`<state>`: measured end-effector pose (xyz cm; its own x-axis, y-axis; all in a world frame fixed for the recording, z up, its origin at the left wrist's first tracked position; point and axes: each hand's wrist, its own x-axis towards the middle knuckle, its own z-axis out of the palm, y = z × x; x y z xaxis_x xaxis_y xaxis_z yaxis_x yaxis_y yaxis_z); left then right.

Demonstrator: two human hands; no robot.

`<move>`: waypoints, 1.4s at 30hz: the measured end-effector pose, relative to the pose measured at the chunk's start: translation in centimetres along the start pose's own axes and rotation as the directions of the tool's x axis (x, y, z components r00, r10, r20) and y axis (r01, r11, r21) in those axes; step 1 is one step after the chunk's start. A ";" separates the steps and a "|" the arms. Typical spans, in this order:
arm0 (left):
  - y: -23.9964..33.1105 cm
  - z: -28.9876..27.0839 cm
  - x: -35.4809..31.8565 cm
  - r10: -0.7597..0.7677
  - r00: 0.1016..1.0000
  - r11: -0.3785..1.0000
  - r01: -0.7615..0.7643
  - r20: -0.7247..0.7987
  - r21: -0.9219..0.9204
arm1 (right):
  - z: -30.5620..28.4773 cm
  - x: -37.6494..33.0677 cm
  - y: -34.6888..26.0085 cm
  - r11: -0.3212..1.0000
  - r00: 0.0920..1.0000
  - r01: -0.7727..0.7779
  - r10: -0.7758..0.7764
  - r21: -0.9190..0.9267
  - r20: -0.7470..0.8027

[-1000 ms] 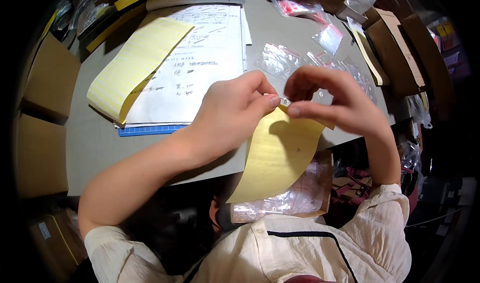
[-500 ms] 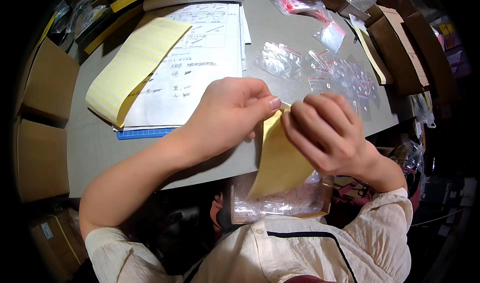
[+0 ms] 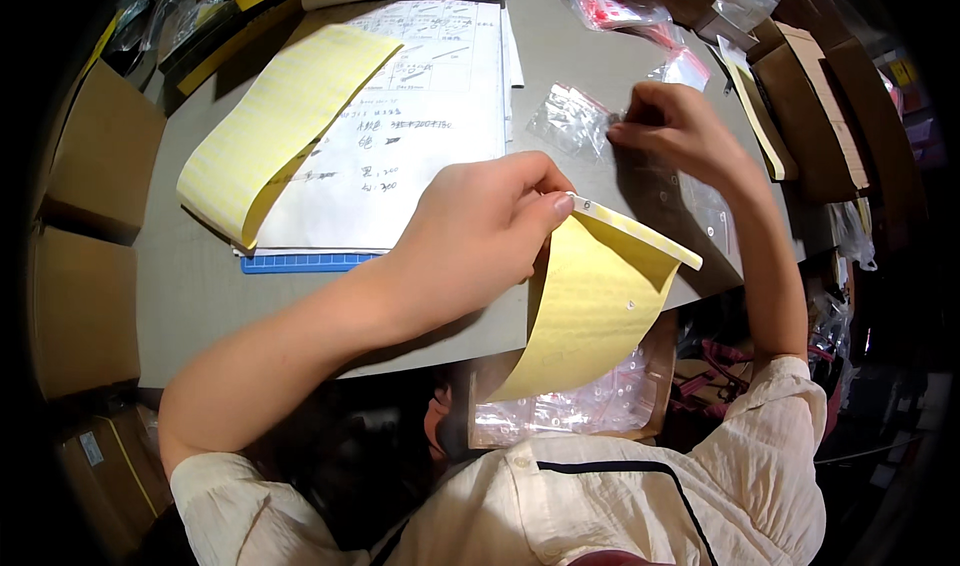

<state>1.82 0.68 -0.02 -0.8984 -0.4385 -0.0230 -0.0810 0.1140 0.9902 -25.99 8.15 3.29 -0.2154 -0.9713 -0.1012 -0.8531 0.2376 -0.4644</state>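
My left hand [image 3: 485,221] pinches the upper corner of a yellow sticker sheet [image 3: 595,306] between thumb and fingers. The sheet hangs down in a curve over the table's front edge, with a folded pale strip along its top. My right hand [image 3: 675,131] reaches out over the table, its fingers closed at the right side of a pile of small clear zip bags [image 3: 565,116]. Whatever is at those fingertips is too small to make out. Nearer me, more clear bags with small round white stickers [image 3: 712,221] lie partly under my right forearm's shadow.
A second yellow sticker sheet [image 3: 290,116] lies curled on handwritten papers [image 3: 430,116], with a blue mat [image 3: 310,263] beneath. An open box [image 3: 655,406] of bags sits below the front edge. Cardboard boxes [image 3: 100,146] line the left; another box [image 3: 810,106] stands right.
My right hand has left the sticker sheet and moved up and right to the clear bags. My left hand keeps hold of the sheet, whose top strip now shows.
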 end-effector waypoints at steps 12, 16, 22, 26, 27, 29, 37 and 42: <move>-0.3 0.2 0.0 0.006 1.000 0.999 -0.007 -0.024 -0.052 | 2.6 0.8 -2.5 0.942 0.941 0.298 -0.263 0.154 -0.213; -0.3 0.2 -0.1 0.042 0.999 0.999 -0.041 -0.028 0.021 | 4.0 0.6 -2.8 0.890 0.847 0.308 -0.417 -0.335 -0.329; 0.0 0.1 -0.2 0.043 0.999 0.998 -0.041 -0.033 0.046 | 0.3 1.0 -2.0 0.931 0.984 0.014 -0.078 -0.365 -0.162; -0.2 0.2 0.0 0.062 0.997 0.996 -0.060 -0.035 0.058 | -1.1 -1.7 -1.7 0.956 0.968 0.062 -0.127 -0.285 -0.217; -0.3 0.3 -0.1 0.062 0.997 0.997 -0.060 -0.043 0.057 | -0.8 -2.8 -2.7 0.988 0.976 0.104 -0.123 -0.112 -0.181; -0.4 0.4 0.0 0.077 0.995 0.994 -0.072 -0.058 0.088 | 0.1 -5.5 -4.7 0.960 0.984 0.177 -0.169 0.215 -0.055; -0.7 0.4 -0.3 0.170 0.984 0.972 -0.160 -0.045 0.174 | 2.5 -8.1 -7.3 0.916 0.967 0.254 -0.247 0.310 -0.062; 0.2 -0.1 -0.3 0.020 1.000 1.000 -0.020 -0.014 -0.003 | 3.2 -8.7 -8.0 0.812 0.772 0.535 -0.582 -0.234 -0.256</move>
<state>2.07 0.75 0.16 -0.8939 -0.4483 -0.0013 -0.0614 0.1197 0.9909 -15.78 14.65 5.11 0.2088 -0.8846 0.4169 -0.9190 -0.3232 -0.2257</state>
